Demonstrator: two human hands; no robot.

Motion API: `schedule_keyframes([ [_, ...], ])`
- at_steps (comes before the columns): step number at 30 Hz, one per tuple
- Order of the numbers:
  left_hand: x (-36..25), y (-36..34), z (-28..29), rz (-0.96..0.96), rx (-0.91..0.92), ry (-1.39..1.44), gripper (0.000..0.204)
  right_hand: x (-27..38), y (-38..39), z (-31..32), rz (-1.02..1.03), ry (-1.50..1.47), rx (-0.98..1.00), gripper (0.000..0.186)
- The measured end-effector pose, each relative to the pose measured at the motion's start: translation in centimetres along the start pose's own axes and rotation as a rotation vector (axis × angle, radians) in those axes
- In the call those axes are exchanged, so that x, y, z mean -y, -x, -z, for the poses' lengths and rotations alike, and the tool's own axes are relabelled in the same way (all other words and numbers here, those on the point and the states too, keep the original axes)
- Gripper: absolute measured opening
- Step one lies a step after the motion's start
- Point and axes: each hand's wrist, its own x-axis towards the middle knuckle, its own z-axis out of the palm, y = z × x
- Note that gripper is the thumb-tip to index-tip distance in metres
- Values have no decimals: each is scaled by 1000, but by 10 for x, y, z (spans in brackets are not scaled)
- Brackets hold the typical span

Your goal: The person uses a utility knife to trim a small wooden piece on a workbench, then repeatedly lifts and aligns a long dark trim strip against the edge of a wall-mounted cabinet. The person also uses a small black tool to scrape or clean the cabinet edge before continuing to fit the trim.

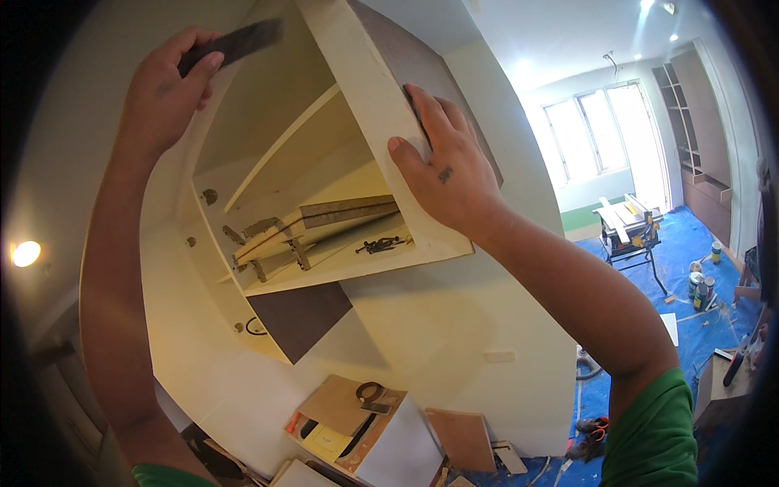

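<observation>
At the upper left my left hand [166, 89] grips a short dark strip [235, 47] between thumb and fingers. My right hand [446, 174] lies on the right front edge of a wall cabinet [369, 97], fingers stretched out and thumb apart; something dark shows beside the index finger, too hidden to name. The cabinet is open, with a tilted shelf board [284, 150], boards with metal hinges [341, 213] and a heap of small dark hardware [381, 243] inside. A dark panel [296, 321] hangs below it.
Below stand a box-like unit [381, 454] with loose items on top and leaning boards [458, 438]. To the right, a blue-covered floor [682, 325] holds a table saw [629, 231], cans [702, 292] and tools. A tall built-in cabinet [702, 130] stands beside a bright window [584, 138].
</observation>
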Motion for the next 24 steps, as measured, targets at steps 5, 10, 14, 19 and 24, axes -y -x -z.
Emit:
schedule_keyframes([
  [5, -29, -29, -21, 30, -120, -45, 33, -1, -1, 4, -16, -16, 2, 64],
  [10, -23, -54, -36, -200, -276, -319, 34, 1, 0, 2, -22, 8, 10, 64],
  [14, -23, -61, -43, -183, -225, -351, 32, 1, 0, 4, -30, -26, 31, 64],
  [19, -26, -61, -47, -174, -212, -425, 32, 3, 1, -1, -27, -32, 29, 64],
  [24, -48, -67, -49, -116, -179, -444, 32, 0, -1, 8, -28, -3, 17, 63],
])
